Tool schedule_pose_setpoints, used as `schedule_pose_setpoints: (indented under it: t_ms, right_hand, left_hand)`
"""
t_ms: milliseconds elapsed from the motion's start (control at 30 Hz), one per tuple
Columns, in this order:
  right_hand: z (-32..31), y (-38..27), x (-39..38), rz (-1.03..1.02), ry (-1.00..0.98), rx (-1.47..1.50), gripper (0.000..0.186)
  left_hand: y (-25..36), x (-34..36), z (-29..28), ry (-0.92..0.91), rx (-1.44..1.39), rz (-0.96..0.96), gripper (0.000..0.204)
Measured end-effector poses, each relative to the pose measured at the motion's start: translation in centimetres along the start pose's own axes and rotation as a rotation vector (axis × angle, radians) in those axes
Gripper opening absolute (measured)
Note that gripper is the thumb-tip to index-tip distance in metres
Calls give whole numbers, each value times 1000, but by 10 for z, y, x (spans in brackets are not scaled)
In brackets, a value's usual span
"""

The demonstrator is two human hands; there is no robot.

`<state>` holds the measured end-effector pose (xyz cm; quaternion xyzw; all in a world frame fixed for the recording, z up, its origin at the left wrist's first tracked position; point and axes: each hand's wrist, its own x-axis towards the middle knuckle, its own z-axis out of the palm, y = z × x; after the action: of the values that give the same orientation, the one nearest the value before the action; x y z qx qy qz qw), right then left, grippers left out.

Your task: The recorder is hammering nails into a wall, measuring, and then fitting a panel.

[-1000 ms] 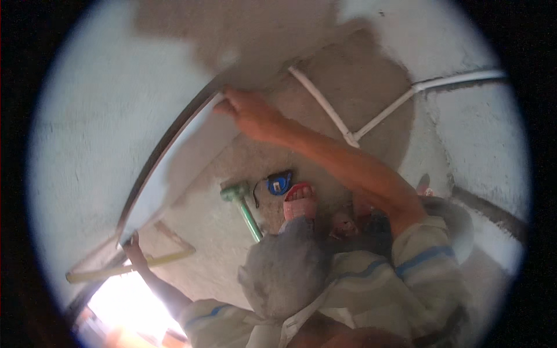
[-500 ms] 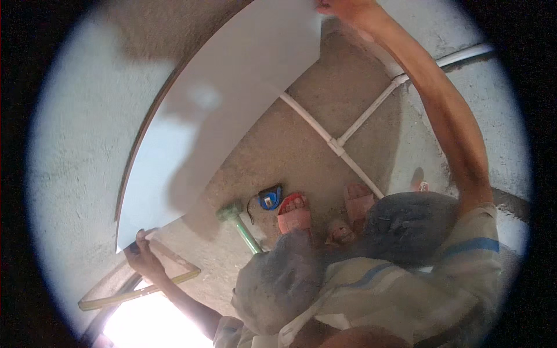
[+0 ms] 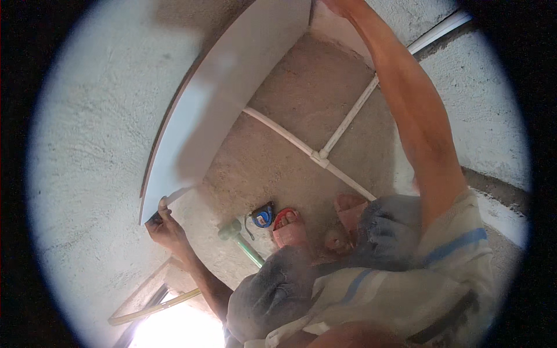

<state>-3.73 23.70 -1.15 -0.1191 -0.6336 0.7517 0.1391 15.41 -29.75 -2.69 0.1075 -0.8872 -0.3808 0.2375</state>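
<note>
A large white tile (image 3: 217,98) with a brown edge stands upright close to the rough wall. My left hand (image 3: 167,229) grips its near lower corner, the thumb on the glossy face and the fingers bent at the edge. At the far end, my right hand (image 3: 342,4) is at the other corner, its fingers largely cut off by the picture's top. On the floor between the tile and my feet lie a mallet (image 3: 242,245) with a green handle and a blue and black tape measure (image 3: 263,216).
White pipes (image 3: 320,156) joined in a tee run across the dusty floor. A rough plastered wall (image 3: 93,133) rises at the left. Near the lower left is a bright opening (image 3: 180,325) with a yellowish strip (image 3: 154,312) along it. My feet wear pink sandals (image 3: 288,233).
The tile now appears narrower, tilted closer to the wall. My left hand has moved up and right in view with its corner, and my right arm has shifted left. The view has also shifted.
</note>
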Motion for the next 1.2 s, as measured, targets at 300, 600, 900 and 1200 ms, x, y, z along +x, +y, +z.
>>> schedule_pose_setpoints:
  t_ms: [300, 600, 900, 1200]
  right_hand:
    - [27, -7, -9, 65, -167, -141, 75]
    - [35, -28, -4, 307, -117, -276, 65]
    - [26, 0, -2, -42, -20, -296, 63]
    - [20, -21, -4, -18, -8, -443, 65]
  left_hand:
    - [-10, -5, 0, 102, 120, 18, 37]
    - [-35, -5, -12, 70, 79, 100, 35]
    - [-15, -2, 13, 54, 39, -20, 33]
    - [-13, 3, 18, 16, -29, -27, 33]
